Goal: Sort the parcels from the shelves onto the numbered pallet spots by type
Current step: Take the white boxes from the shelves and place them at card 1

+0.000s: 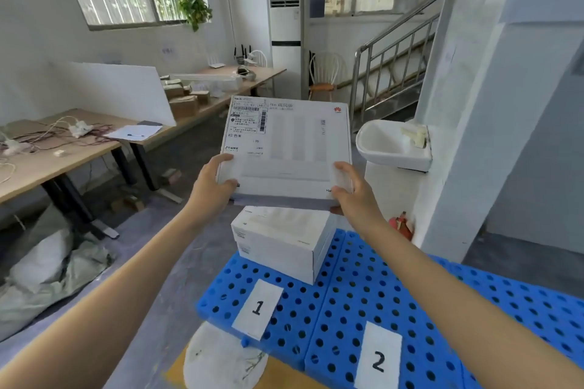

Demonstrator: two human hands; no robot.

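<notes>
White flat parcel (286, 148), apparently light, rigid and smooth-faced, gripped at its near corners by left hand (212, 186) and right hand (355, 191) above stacked boxes (281, 241) at spot 1 (257, 308).

Blue perforated pallet (347, 294): label 1 (257, 308), label 2 (377, 357), stacked white boxes (284, 240) just behind label 1.

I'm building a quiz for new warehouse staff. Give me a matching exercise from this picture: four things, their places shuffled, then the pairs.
1. labelled white box
2. stacked white boxes
3. sheet marked 2
4. sink

A. on the blue pallet, behind the sheet marked 1
B. by the white pillar
C. gripped by left hand and right hand
D. flat on the pallet, nothing on it

Pairs: 1-C, 2-A, 3-D, 4-B
</notes>
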